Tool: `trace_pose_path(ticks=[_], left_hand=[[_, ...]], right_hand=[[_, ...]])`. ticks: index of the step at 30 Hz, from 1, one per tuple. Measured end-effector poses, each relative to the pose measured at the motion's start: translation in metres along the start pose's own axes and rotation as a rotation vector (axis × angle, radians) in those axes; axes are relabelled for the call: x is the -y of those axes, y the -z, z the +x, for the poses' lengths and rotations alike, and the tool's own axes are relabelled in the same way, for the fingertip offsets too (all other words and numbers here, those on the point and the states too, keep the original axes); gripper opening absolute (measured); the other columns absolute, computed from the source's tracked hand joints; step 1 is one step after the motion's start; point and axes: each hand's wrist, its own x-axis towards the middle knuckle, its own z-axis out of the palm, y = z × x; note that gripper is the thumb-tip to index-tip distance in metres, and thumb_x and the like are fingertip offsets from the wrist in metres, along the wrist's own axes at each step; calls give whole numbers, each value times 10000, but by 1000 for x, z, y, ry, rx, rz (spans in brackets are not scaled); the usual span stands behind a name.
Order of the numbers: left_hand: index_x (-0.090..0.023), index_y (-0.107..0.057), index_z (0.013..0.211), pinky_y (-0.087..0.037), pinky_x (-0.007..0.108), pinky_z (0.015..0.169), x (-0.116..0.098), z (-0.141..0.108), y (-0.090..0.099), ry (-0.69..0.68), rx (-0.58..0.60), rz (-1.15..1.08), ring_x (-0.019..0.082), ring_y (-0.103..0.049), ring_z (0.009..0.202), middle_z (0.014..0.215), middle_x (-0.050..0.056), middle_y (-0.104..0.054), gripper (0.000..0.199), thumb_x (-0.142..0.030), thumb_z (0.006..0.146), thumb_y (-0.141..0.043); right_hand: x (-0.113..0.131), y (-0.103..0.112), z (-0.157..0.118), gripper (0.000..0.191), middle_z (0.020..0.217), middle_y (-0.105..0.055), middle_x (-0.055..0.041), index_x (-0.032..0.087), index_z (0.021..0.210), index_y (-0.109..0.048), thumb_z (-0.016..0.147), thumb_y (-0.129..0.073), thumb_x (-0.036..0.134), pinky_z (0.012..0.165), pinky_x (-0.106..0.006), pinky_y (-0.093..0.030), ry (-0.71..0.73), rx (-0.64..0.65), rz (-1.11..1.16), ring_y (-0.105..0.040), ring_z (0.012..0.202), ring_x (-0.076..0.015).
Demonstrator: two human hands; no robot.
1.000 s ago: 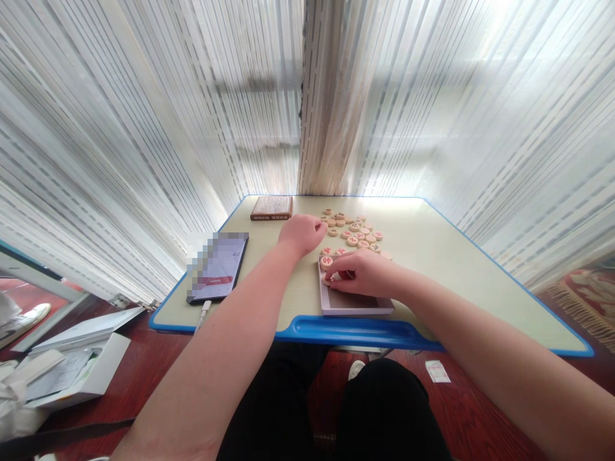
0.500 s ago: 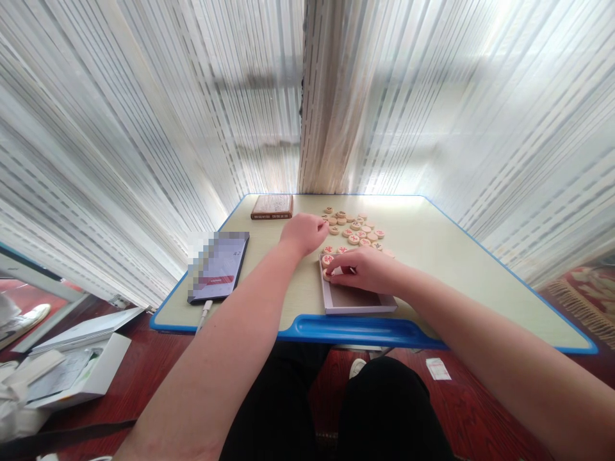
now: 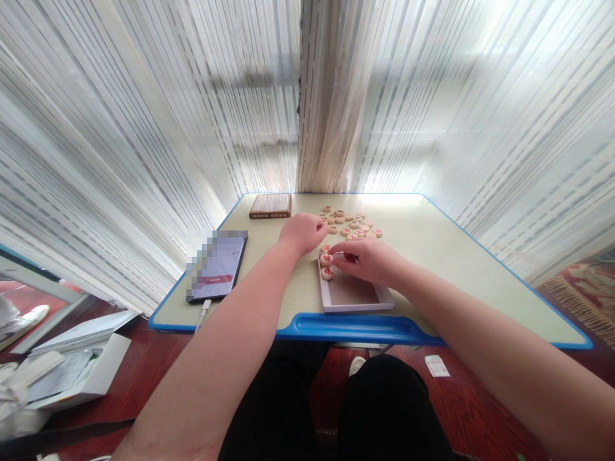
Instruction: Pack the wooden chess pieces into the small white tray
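Note:
Two round wooden pieces with red characters, one of them a red-marked piece [image 3: 327,273], sit along the left side of a shallow open box [image 3: 355,291] near the table's front edge. Over the box's back part is my right hand [image 3: 372,259], thumb and fingers apart, with nothing seen between them. My left hand [image 3: 303,234] rests closed on the table, left of a loose group of wooden pieces [image 3: 355,224]; what it holds, if anything, is hidden. Another red-marked piece [image 3: 327,248] lies just behind the box.
A brown box [image 3: 270,206] lies at the table's back left. The tablet [image 3: 218,266] with a white cable is at the left edge. A blue tray [image 3: 355,326] runs along the table's front. Curtains hang behind.
My right hand has let go of the lower piece in the box's left side and moved slightly back and right. My left hand is nearly unmoved.

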Motion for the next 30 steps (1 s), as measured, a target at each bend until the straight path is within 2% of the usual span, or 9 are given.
trace_pose_path(ticks=[10,21,30], left_hand=[[-173,-662,645,-272,293,532,0,1,1,-5,18,-9,167,-532,612,698,78,-680,357,-351,834,-417],[-182,-681,667,-297,299,547,-1,-1,2,-5,40,-13,180,-555,644,715,82,-689,348,-339,834,-419],[-176,-679,656,-289,305,539,-3,-1,4,-12,51,-11,185,-557,646,721,85,-689,357,-340,833,-416]], right_hand=[[-2,-2,2,225,876,-731,-33,269,960,-736,868,-533,299,625,-238,-416,12,64,-4,-620,727,-157],[-2,-2,3,222,840,-731,-36,254,952,-739,851,-541,267,631,-246,-419,8,38,2,-616,702,-156],[0,0,3,238,812,-726,-39,242,945,-743,864,-540,335,626,-239,-406,12,61,31,-608,686,-148]])
